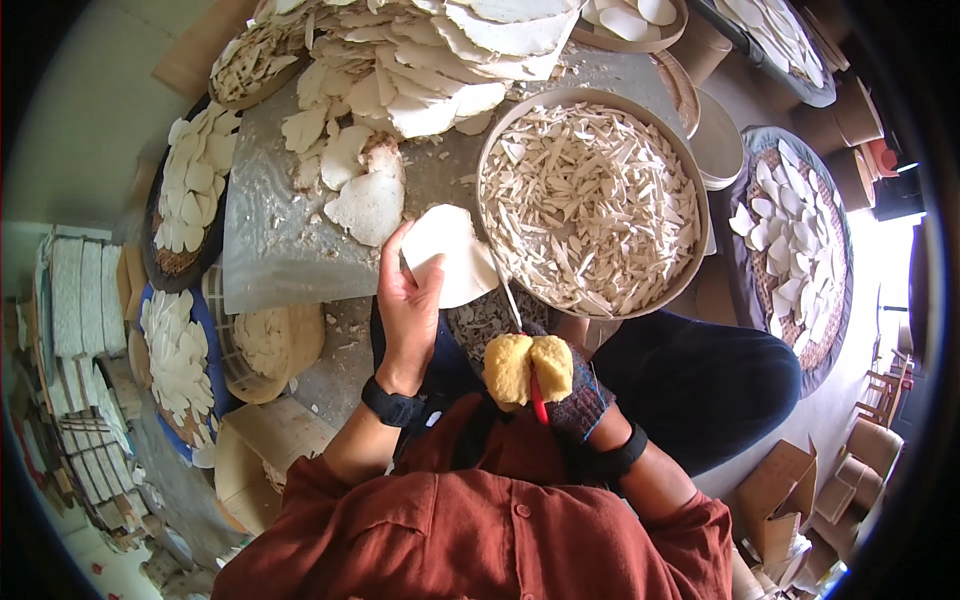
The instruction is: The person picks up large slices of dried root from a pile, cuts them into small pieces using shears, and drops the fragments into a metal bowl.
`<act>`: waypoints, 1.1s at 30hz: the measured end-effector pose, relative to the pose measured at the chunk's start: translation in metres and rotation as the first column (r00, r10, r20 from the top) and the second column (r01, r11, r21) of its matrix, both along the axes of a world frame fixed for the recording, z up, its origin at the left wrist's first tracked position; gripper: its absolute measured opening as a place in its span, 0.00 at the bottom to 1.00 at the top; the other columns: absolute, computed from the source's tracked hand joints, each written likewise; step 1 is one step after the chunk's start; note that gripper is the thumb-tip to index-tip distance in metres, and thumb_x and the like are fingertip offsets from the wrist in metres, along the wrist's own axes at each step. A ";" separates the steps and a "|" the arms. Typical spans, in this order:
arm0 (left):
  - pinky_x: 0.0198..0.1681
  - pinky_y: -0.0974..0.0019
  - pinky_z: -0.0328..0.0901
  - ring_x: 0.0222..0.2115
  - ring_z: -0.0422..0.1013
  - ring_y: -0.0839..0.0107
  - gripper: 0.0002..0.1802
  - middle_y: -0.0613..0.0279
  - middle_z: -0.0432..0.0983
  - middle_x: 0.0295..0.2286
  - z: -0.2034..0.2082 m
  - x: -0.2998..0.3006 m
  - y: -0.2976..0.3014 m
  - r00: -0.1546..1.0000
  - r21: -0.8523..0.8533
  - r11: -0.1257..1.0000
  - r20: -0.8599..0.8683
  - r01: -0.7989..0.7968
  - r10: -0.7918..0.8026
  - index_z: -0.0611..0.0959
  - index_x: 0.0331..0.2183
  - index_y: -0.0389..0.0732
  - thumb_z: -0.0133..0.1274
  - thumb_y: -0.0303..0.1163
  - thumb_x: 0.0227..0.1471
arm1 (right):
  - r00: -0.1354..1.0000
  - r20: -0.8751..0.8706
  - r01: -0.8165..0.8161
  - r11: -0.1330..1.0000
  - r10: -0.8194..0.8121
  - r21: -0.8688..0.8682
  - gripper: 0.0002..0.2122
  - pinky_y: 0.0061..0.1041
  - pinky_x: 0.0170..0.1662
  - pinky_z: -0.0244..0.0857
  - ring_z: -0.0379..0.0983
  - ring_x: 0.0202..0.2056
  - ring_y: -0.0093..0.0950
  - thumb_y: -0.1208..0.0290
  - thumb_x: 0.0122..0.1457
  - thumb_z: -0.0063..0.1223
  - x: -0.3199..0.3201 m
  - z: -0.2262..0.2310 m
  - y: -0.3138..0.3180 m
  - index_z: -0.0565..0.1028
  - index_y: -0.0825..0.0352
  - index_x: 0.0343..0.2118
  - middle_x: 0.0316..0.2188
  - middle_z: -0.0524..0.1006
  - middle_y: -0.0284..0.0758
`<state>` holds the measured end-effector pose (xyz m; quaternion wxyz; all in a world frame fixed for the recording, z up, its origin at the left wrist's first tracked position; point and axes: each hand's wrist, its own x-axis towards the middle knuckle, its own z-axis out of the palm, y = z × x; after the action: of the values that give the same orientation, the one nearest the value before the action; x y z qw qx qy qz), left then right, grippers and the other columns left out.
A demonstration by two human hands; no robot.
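My left hand (pixel 405 300) pinches a thin, flat white slice (pixel 450 255) between thumb and fingers, holding it up over my lap. In my gloved right hand (pixel 585 400) is a pair of scissors (pixel 512 303) with a red handle and thick yellow foam padding (pixel 528 370). Its slim metal blade runs up along the slice's right edge; only one blade is plain to see. The glove is dark and knitted, and the foam hides part of the fingers. Right beyond the blade stands a round tray (pixel 488 190) full of narrow white offcuts (pixel 595 205).
A tall heap of white slices (pixel 430 60) lies on the grey worktop (pixel 265 250), with loose brown-edged pieces (pixel 370 205) nearer me. Round trays of slices (pixel 180 340) stand at left, another tray (pixel 795 250) at right. A cardboard box (pixel 780 490) sits at lower right.
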<state>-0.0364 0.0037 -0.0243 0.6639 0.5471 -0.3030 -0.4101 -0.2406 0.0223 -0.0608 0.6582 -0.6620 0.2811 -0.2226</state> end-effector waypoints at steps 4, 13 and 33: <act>0.47 0.70 0.62 0.44 0.65 0.73 0.29 0.57 0.65 0.45 0.006 0.009 -0.006 0.984 0.040 0.994 0.142 0.102 -0.107 0.61 0.52 0.37 0.50 0.21 0.48 | 1.000 -0.002 0.025 0.999 -0.025 0.048 0.18 0.32 0.43 0.65 0.71 0.39 0.40 0.64 0.45 0.58 0.001 0.010 0.003 0.71 0.65 0.40 0.36 0.74 0.41; 0.50 0.69 0.60 0.46 0.63 0.73 0.28 0.59 0.65 0.46 0.002 0.016 -0.007 0.952 0.115 0.959 0.138 0.258 -0.273 0.62 0.52 0.38 0.50 0.21 0.48 | 0.993 0.087 0.053 0.953 -0.082 0.297 0.20 0.27 0.41 0.67 0.73 0.38 0.35 0.64 0.44 0.60 0.001 0.015 0.003 0.71 0.67 0.39 0.35 0.75 0.40; 0.53 0.63 0.59 0.53 0.59 0.60 0.09 0.54 0.58 0.54 0.029 0.054 -0.006 0.601 -0.106 0.927 0.786 0.360 -0.144 0.84 0.26 0.49 0.60 0.23 0.38 | 0.819 0.517 -0.317 0.556 -0.247 0.768 0.15 0.25 0.52 0.61 0.68 0.47 0.26 0.78 0.54 0.51 0.009 -0.003 0.012 0.69 0.67 0.46 0.45 0.71 0.36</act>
<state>0.0176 -0.0025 0.0047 0.4712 0.5304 -0.6794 -0.1873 -0.2319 0.0344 -0.0638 0.9466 -0.1786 0.1267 -0.2367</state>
